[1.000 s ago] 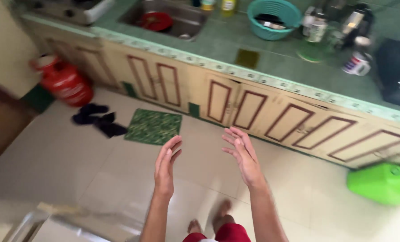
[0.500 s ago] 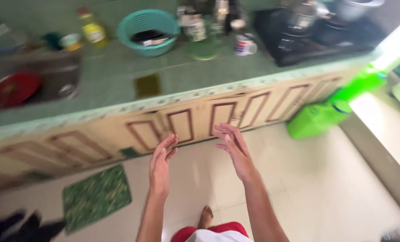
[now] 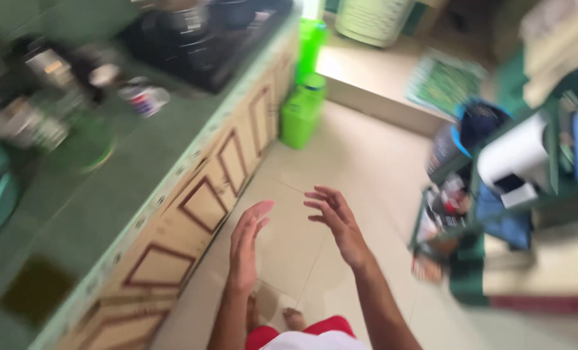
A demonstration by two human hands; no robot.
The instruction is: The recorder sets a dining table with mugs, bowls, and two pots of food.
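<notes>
View swung right since before; left hand (image 3: 247, 249), right hand (image 3: 335, 223) spread, empty, cabinet doors (image 3: 201, 204) just left.

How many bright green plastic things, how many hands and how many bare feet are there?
Bright green plastic containers on the floor by the cabinets: 2, a squat jug and a taller one behind it.
Empty open hands: 2, the left hand and the right hand.
Bare feet: 2, one clear, the other partly hidden.
Total: 6
</notes>
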